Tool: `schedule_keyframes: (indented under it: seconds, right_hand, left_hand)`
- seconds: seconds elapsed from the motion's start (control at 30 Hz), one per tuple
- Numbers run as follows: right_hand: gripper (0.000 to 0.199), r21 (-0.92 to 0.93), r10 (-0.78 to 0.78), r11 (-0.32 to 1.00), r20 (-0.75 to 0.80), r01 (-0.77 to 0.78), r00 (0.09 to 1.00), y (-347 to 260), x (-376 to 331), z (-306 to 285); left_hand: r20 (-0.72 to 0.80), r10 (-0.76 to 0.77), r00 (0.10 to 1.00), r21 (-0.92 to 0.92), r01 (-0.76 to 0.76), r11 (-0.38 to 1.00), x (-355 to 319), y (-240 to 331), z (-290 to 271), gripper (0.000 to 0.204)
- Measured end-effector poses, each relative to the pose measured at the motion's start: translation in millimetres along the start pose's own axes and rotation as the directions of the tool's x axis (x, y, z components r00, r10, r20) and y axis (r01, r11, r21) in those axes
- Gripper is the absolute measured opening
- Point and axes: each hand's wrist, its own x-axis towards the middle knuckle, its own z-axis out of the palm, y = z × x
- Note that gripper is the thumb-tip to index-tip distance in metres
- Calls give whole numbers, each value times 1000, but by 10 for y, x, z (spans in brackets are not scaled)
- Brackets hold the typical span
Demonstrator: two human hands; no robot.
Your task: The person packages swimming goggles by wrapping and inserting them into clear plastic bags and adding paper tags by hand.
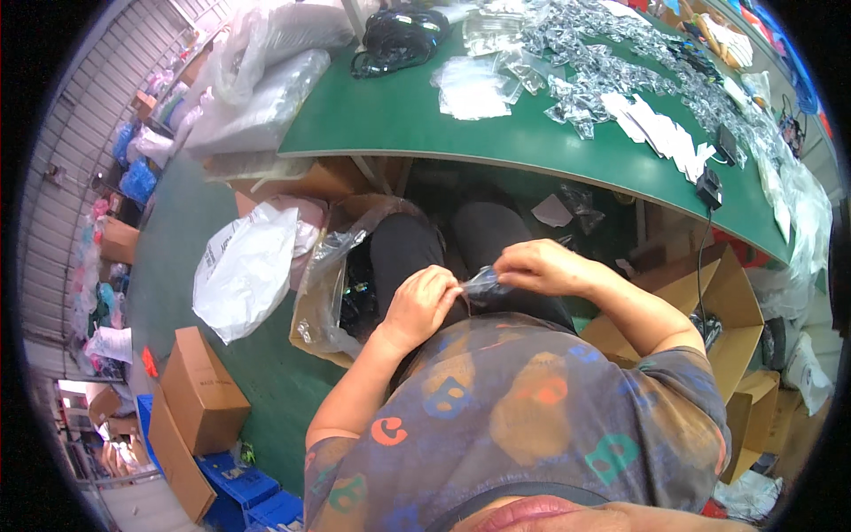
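Note:
Over my lap, a small clear plastic bag stretches between my two hands. Its near-left edge is pinched by my left hand, fingers pressed together. The other side is gripped by my right hand, fingers curled over it. Something dark seems to show through the plastic, too small to make out. Both hands are just above my dark trouser legs, short of the table edge.
A green table ahead carries many small clear bags, white slips, a black cable bundle and a black adapter. An open carton lined with plastic stands left of my legs, another carton right. A white bag lies further left.

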Motion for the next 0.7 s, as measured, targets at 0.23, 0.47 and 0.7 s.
schedule_keyframes:
  seconds: [0.23,0.47,0.7]
  right_hand:
    - [13,42,401,909,-350,-414,847,-512,-1436,-1339]
    - [12,255,659,574,-708,-778,254,-1291,-3189,-1637]
    - [22,-179,319,537,-862,-824,395,-989,-2607,-1729]
  left_hand:
    - [-102,-207,973,-129,194,973,83,-344,-61,8]
    - [27,-64,998,-255,69,965,642,-355,182,8]
    - [92,-59,994,-234,79,969,979,-475,47,10]
